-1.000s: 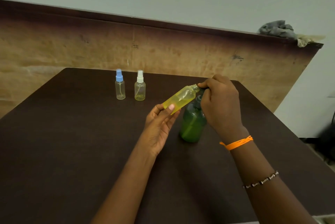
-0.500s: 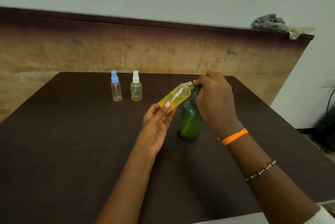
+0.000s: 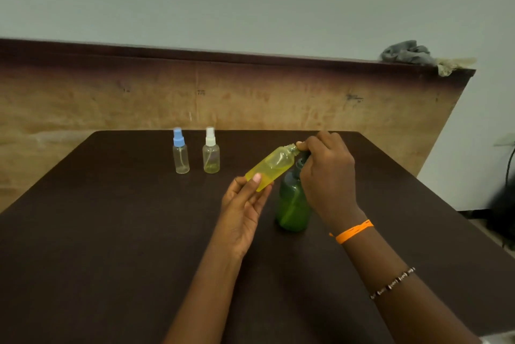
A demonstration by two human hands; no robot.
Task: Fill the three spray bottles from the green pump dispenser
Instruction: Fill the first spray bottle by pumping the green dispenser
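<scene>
The left hand (image 3: 245, 204) holds the tilted yellow plastic spray bottle (image 3: 269, 168). The right hand (image 3: 326, 176) curls over the green plastic pump dispenser (image 3: 292, 204), hiding its pump top.

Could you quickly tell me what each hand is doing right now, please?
Left hand: holds the tilted yellow bottle by its base.
Right hand: curled over the green dispenser pump, at the bottle's mouth.
</scene>
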